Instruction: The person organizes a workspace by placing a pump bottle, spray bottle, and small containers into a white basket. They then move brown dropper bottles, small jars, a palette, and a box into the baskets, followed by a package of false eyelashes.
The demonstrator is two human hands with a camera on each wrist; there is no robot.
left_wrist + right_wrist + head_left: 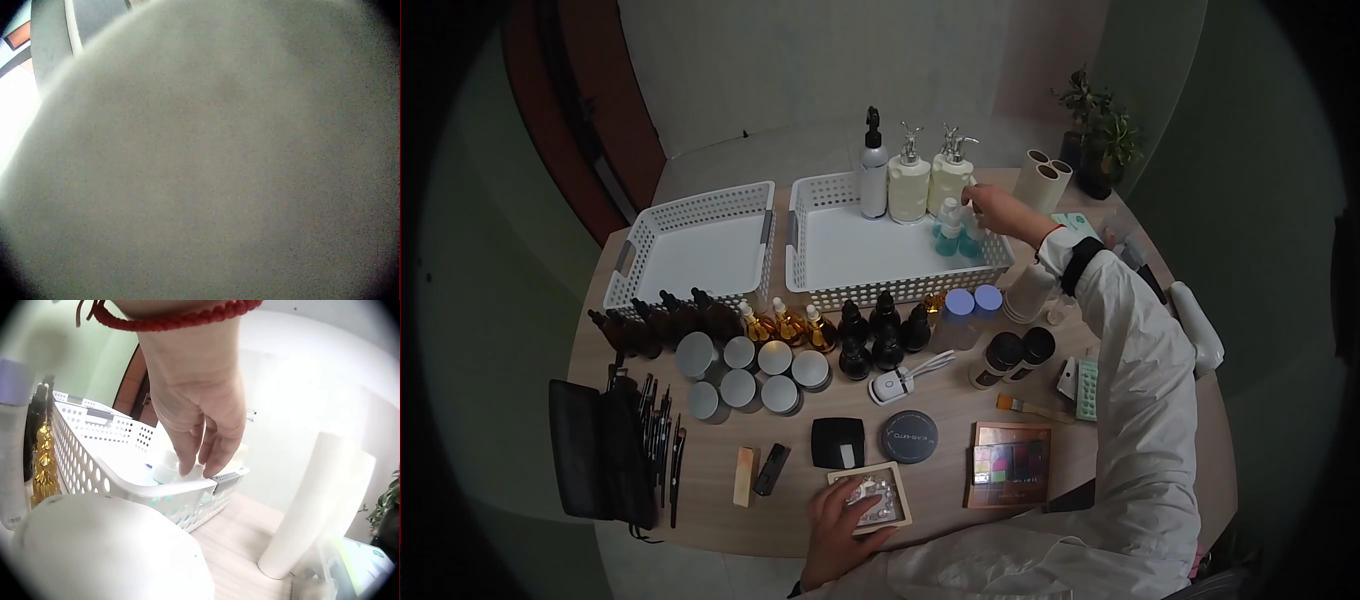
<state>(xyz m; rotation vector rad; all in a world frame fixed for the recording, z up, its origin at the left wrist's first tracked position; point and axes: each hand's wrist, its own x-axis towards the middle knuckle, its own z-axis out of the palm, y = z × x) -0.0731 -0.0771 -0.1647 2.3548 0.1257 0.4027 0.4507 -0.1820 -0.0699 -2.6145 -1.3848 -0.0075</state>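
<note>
My right hand reaches over the right end of the right white basket. Its thumb and fingers pinch the white top of a small bottle with teal liquid. In the right wrist view the fingertips of that hand close on the white top just behind the basket rim. Other small teal bottles stand beside it. My left hand rests with spread fingers on a shallow light-wood box of clear, shiny pieces. A blurred grey surface fills most of the left wrist view.
Two pump bottles and a spray bottle stand in the right basket; a second basket is left of it. Dropper bottles, silver-lidded jars, brushes and an eyeshadow palette cover the table. White tubes stand right.
</note>
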